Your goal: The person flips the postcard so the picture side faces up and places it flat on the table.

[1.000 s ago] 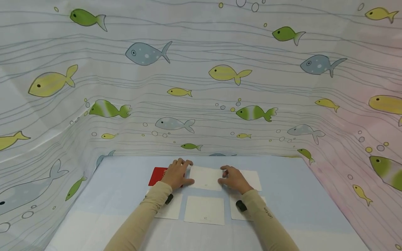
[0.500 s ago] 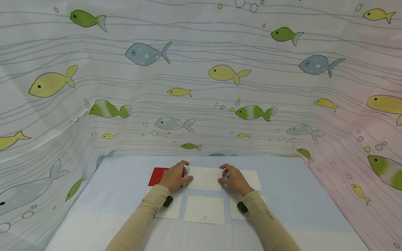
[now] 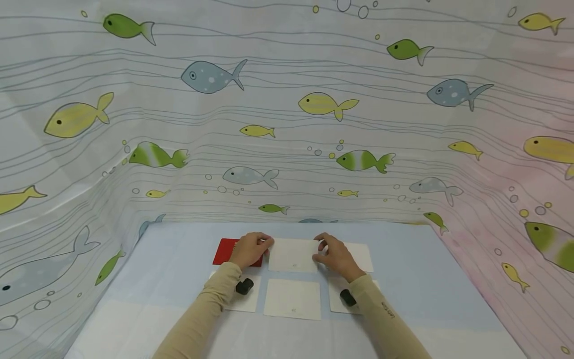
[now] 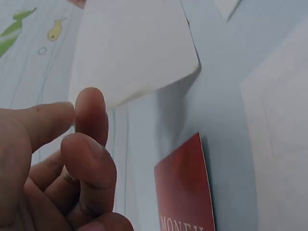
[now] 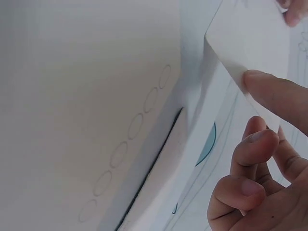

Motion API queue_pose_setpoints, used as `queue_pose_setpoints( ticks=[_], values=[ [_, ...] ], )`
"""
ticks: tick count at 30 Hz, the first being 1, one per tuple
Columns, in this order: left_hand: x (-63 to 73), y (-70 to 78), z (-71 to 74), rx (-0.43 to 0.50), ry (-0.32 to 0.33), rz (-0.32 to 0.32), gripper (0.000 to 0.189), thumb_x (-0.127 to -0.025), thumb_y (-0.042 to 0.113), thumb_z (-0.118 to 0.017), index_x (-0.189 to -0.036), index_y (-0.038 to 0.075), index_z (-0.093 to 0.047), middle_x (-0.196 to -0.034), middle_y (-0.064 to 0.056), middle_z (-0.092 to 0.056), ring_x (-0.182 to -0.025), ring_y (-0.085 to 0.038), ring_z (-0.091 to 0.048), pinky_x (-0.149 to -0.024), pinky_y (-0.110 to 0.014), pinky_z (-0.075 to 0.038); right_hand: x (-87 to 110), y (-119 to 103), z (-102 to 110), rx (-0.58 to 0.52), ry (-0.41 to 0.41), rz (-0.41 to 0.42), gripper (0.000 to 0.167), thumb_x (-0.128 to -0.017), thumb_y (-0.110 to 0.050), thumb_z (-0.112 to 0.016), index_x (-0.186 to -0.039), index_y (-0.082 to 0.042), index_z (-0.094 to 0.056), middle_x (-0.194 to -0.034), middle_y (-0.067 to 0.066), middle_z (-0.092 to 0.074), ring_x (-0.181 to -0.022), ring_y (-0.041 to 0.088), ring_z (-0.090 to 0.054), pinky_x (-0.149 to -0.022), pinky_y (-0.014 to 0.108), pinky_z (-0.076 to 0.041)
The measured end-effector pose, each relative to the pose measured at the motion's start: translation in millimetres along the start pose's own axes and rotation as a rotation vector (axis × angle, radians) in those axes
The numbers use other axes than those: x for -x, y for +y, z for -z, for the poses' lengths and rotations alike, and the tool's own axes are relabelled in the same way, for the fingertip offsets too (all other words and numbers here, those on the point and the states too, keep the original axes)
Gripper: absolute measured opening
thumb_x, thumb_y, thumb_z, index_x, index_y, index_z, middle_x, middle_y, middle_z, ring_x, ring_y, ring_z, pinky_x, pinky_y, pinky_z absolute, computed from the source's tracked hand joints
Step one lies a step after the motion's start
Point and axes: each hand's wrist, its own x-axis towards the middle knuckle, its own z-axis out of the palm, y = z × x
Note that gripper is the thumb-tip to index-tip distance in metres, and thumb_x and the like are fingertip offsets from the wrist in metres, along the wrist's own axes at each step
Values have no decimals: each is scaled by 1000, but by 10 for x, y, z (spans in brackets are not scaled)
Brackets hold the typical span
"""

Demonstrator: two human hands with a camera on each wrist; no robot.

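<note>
A plain white card (image 3: 293,255), raised off the table at its near edge in the left wrist view, spans the gap between both hands. My left hand (image 3: 248,251) pinches its far left corner between thumb and finger; the other fingers (image 4: 91,168) are curled beneath. On the opposite side, my right hand (image 3: 337,258) holds the right edge, with one digit (image 5: 269,89) pressed on the card. Partly under the left hand lies a red card (image 3: 224,252), on which the word MONEY shows in the left wrist view.
Other white cards lie in rows: one at the back right (image 3: 360,257), one at the front middle (image 3: 292,299), and two under the forearms. Both wrists carry black devices (image 3: 244,286). Fish-patterned curtain (image 3: 287,149) surrounds the pale blue table (image 3: 426,279).
My left thumb has moved up from the card's lower left side toward its far corner. The card has shifted slightly left. My right hand has stayed nearly still.
</note>
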Motion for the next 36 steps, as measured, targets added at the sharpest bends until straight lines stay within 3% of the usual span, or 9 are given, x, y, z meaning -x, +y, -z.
queue_pose_setpoints(
  ticks=[5, 9, 13, 17, 24, 28, 32, 36],
  values=[
    [8, 30, -3, 27, 1, -8, 21, -99, 29, -65, -104, 12, -75, -68, 4, -69, -56, -12, -54, -57, -29, -44, 17, 5, -3, -11, 9, -6, 46, -86, -14, -82, -127, -12, -60, -95, -1, -59, -75, 16, -54, -59, 31, -48],
    [7, 46, -3, 35, 5, -24, 19, -98, 29, -67, -102, 12, -75, -68, 5, -68, -59, -13, -53, -58, -29, -43, 56, 5, -3, -47, 31, -22, 40, -94, -26, -75, -128, -12, -60, -89, 0, -59, -69, 16, -55, -60, 32, -47],
    [17, 56, 4, 54, 2, -26, 19, -98, 29, -67, -101, 12, -74, -68, 6, -67, -59, -14, -56, -63, -31, -45, 88, -31, 11, -119, 1, -88, 45, -100, -42, -63, -131, -10, -60, -88, 0, -64, -73, 17, -61, -66, 34, -49],
    [31, 66, 3, 66, -10, -17, 21, -99, 32, -66, -102, 13, -73, -69, 7, -67, -59, -13, -59, -64, -32, -47, 106, -72, 17, -183, -14, -142, 39, -102, -43, -60, -120, -8, -65, -87, 0, -69, -75, 17, -60, -69, 34, -50],
    [44, 101, -19, 63, -22, -34, 27, -101, 38, -63, -106, 14, -75, -74, 4, -69, -60, -13, -59, -62, -31, -48, 146, -69, 18, -227, 30, -131, 30, -103, -39, -59, -104, -10, -68, -83, 1, -70, -65, 18, -57, -64, 33, -46],
    [45, 107, -37, 64, -1, -44, 34, -100, 46, -61, -102, 15, -75, -76, 2, -69, -63, -14, -58, -64, -32, -47, 140, -58, 17, -224, 42, -119, 33, -103, -42, -57, -103, -11, -68, -83, 0, -69, -66, 18, -57, -62, 33, -45],
    [58, 96, -52, 75, 25, -16, 39, -96, 55, -62, -100, 18, -75, -76, 2, -70, -66, -15, -58, -63, -32, -47, 135, -63, 23, -242, 53, -113, 37, -102, -47, -57, -103, -12, -68, -83, 1, -69, -67, 18, -57, -63, 33, -45],
    [86, 94, -52, 88, 41, -7, 38, -95, 55, -65, -97, 18, -75, -77, 1, -70, -66, -16, -58, -61, -32, -46, 141, -73, 26, -256, 60, -104, 39, -101, -50, -57, -103, -13, -68, -85, 2, -69, -67, 19, -57, -63, 33, -46]
  ],
)
